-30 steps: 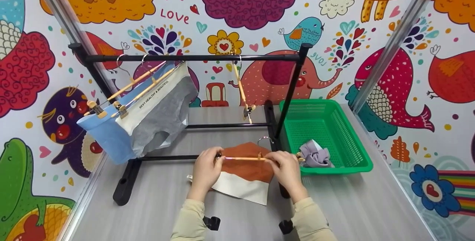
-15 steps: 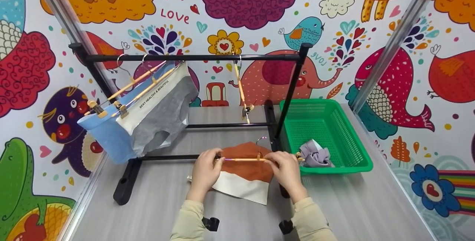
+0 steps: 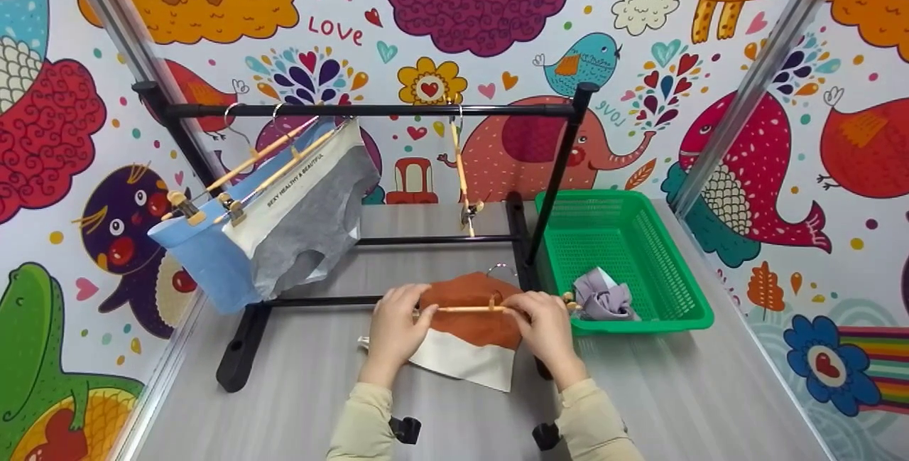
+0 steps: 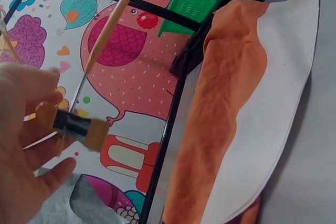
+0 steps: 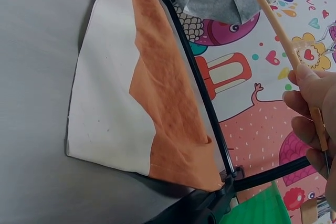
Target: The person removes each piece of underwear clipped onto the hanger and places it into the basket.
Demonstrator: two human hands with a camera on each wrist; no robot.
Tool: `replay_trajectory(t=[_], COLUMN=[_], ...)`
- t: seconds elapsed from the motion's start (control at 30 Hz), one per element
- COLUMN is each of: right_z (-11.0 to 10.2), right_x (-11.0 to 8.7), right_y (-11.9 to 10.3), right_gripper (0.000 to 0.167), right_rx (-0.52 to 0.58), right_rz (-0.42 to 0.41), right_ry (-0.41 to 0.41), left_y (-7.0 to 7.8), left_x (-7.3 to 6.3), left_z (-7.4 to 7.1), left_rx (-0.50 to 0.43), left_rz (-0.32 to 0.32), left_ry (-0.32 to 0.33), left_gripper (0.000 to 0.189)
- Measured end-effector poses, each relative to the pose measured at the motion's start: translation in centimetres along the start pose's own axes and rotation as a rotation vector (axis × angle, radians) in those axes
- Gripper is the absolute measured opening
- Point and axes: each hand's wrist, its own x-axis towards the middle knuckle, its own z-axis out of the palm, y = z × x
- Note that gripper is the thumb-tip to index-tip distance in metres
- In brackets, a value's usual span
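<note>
Both hands hold up a wooden clip hanger [image 3: 465, 309] by its bar. My left hand [image 3: 398, 322] grips its left end, beside a wood-and-black clip [image 4: 79, 128] seen in the left wrist view. My right hand [image 3: 545, 326] pinches the bar toward the right, just past the hook's base; the metal hook [image 3: 501, 267] points away from me. Below the hanger, orange underpants [image 3: 472, 283] with a wide white waistband [image 3: 472, 361] lie on the table, apart from both clips. The hands partly hide them.
A black rack [image 3: 398, 111] stands ahead. Blue cloth [image 3: 213, 262] and grey underpants [image 3: 312, 205] hang on its left, another clip hanger [image 3: 461, 170] on its right. A green basket [image 3: 692, 305] holds crumpled mauve cloth [image 3: 603, 296]. Patterned walls surround the table [image 3: 696, 390].
The held hanger has tilted slightly, its hook shifting a little left, and the hands are slightly closer together. The spare hanger on the rack sways slightly. The orange underpants stay put.
</note>
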Motion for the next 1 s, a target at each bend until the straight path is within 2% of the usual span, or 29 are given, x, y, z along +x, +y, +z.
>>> replay_trajectory(t=[0.27,0.5,0.8,1.0], right_z=[0.4,0.5,0.5,0.6], right_x=[-0.1,-0.2,-0.2,-0.2], right_y=[-0.6,-0.8,-0.9,-1.1], right_gripper=[0.011,0.01,0.009,0.009], right_rx=[-0.021,-0.026,-0.024,-0.004], right_rz=[0.014,0.017,0.003,-0.017], right_ry=[-0.042,-0.057,-0.063,-0.051], left_y=[1.1,1.1,1.0,0.9], left_x=[-0.5,-1.0,-1.2,-1.4], left_z=[0.8,1.3,1.7,2.0], left_rx=[0.114,0.194,0.162,0.153], left_rz=[0.13,0.206,0.232,0.233], left_ry=[-0.014,-0.017,0.073,0.133], left_gripper=[0.037,0.033,0.018,0.017])
